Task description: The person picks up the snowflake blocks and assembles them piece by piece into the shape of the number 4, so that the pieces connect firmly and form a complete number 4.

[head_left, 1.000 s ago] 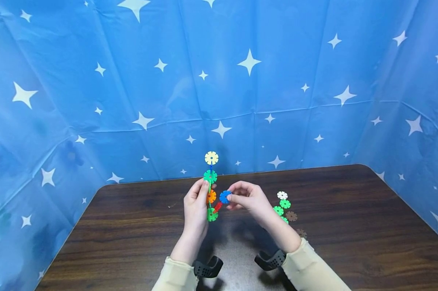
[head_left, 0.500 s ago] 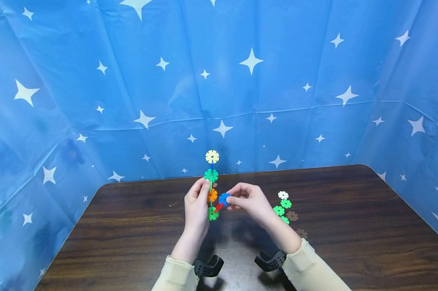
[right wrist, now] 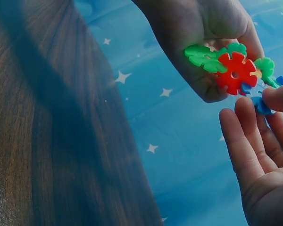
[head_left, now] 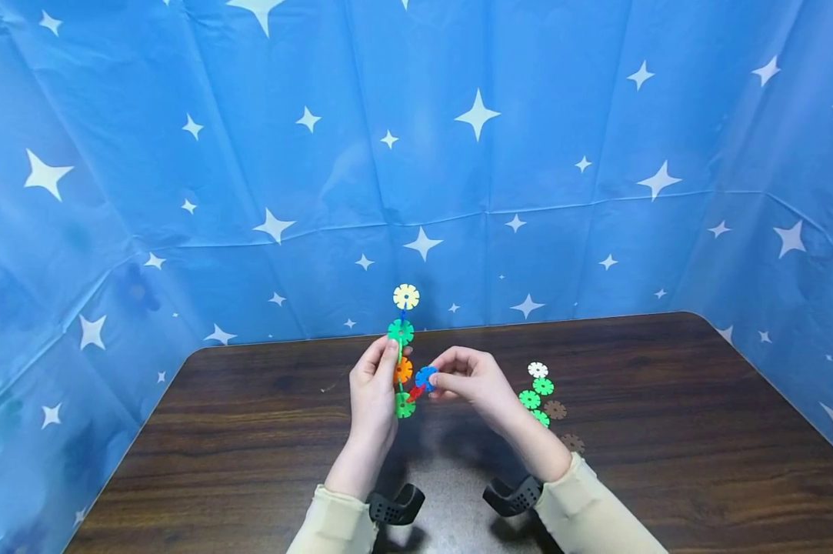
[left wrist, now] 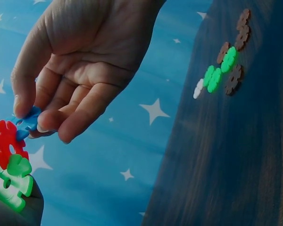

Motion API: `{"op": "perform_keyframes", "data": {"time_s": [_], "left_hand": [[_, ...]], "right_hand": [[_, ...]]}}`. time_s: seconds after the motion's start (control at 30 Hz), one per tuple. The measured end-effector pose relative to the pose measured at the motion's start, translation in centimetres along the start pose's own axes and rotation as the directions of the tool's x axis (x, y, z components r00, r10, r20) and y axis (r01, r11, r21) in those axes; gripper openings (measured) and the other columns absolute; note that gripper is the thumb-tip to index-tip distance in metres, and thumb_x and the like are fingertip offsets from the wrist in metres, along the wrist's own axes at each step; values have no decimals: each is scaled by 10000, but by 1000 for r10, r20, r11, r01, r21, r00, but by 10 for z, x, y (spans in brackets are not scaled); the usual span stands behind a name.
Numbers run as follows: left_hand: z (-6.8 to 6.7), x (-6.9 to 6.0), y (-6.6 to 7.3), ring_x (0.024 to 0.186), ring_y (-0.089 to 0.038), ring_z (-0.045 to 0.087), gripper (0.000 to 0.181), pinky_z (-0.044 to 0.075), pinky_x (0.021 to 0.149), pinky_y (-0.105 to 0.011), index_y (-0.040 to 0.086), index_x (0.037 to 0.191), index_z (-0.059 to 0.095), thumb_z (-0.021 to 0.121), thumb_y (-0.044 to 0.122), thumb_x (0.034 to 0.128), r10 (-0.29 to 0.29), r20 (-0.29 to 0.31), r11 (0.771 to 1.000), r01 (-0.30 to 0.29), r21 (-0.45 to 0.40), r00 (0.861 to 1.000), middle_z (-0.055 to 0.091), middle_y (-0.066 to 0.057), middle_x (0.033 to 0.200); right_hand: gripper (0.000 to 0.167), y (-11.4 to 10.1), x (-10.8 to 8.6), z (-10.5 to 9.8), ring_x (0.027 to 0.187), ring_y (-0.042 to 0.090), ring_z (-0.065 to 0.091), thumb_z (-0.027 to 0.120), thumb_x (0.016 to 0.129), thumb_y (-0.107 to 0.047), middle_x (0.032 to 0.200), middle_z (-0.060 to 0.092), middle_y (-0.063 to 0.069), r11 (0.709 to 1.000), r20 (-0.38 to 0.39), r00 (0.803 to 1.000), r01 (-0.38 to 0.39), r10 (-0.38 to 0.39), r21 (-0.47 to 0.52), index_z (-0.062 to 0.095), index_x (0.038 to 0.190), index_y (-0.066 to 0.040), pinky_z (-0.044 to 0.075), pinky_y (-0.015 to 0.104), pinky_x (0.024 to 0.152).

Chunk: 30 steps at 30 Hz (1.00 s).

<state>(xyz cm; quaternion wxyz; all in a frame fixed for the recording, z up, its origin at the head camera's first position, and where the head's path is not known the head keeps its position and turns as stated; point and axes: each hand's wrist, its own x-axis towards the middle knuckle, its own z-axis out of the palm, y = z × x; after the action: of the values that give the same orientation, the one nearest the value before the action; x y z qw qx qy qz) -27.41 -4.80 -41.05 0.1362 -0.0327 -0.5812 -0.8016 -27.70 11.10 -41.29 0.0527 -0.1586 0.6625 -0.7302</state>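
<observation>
My left hand (head_left: 374,396) grips an upright chain of slotted plastic snowflake discs. In the head view a pale yellow disc (head_left: 406,297) tops it, above a green disc (head_left: 401,332), an orange disc (head_left: 404,370) and a lower green disc (head_left: 405,405). From the lower part a red disc (head_left: 415,393) sticks out to the right. My right hand (head_left: 474,379) pinches a blue disc (head_left: 425,378) between thumb and fingers. Its edge meets the red disc (right wrist: 237,74) in the right wrist view; fingers hide how deep the slots sit.
Loose snowflake discs lie on the dark wooden table (head_left: 250,431) to the right of my right hand: a white disc (head_left: 538,371), several green discs (head_left: 543,386) and brown discs (head_left: 555,410). Behind the table hangs a blue curtain (head_left: 561,254) with white stars.
The blue disc has shifted slightly left and closer to the red disc, with my right fingers on it. My left hand keeps its grip on the chain.
</observation>
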Motion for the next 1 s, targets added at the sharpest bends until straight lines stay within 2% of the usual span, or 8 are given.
{"op": "perform_keyframes", "data": {"time_s": [0.17, 0.4, 0.57, 0.7, 0.87, 1.0], "left_hand": [[0, 0, 3, 852, -161, 554, 298, 463, 704, -224, -11, 1136, 671, 590, 231, 982, 7, -3, 1000, -7, -1, 1000, 663, -187, 984], [-1, 1, 4, 877, -167, 552, 299, 466, 718, -232, -9, 1136, 671, 586, 234, 984, 8, 1, 1000, -8, 7, 1000, 675, -121, 956], [-1, 1, 4, 864, -156, 551, 291, 464, 700, -227, -16, 1124, 671, 585, 224, 984, 13, -6, 1000, -13, 1, 1000, 679, -77, 916], [-1, 1, 4, 888, -183, 563, 278, 468, 709, -231, -13, 1120, 675, 586, 213, 984, 13, -17, 1000, -13, -1, 1000, 672, -172, 965], [-1, 0, 4, 919, -211, 560, 277, 470, 712, -238, -7, 1129, 674, 580, 212, 988, 8, -5, 1000, -8, 7, 1000, 668, -188, 990], [-2, 0, 4, 912, -191, 559, 278, 469, 720, -240, -5, 1129, 674, 579, 215, 988, 3, -2, 1000, -3, 15, 1000, 673, -166, 983]], "right_hand": [[181, 2, 2, -1, 680, 174, 665, 660, 860, 15, 841, 661, 82, 1000, 13, 1000, 0, 0, 1, 605, 1002, 114, 537, 537, 768], [221, 0, 3, -8, 714, 199, 669, 665, 866, -18, 856, 668, 90, 1000, 44, 999, -14, 15, -23, 616, 1048, 98, 522, 563, 796], [252, -5, 1, -16, 781, 243, 674, 673, 881, -77, 914, 667, 145, 996, 57, 998, -32, 36, -78, 631, 1083, 68, 531, 526, 814], [286, -7, -2, -28, 842, 293, 677, 666, 901, -110, 988, 670, 153, 988, 72, 996, -42, 54, -151, 625, 1114, 76, 537, 503, 816], [280, 1, -11, -60, 882, 352, 662, 665, 911, -126, 983, 671, 123, 959, 97, 992, -50, 80, -278, 633, 1113, 65, 521, 542, 824], [240, 8, -21, -87, 896, 376, 650, 671, 908, -146, 984, 675, 147, 908, 137, 987, -19, 84, -418, 666, 1091, 11, 534, 523, 785]]}}
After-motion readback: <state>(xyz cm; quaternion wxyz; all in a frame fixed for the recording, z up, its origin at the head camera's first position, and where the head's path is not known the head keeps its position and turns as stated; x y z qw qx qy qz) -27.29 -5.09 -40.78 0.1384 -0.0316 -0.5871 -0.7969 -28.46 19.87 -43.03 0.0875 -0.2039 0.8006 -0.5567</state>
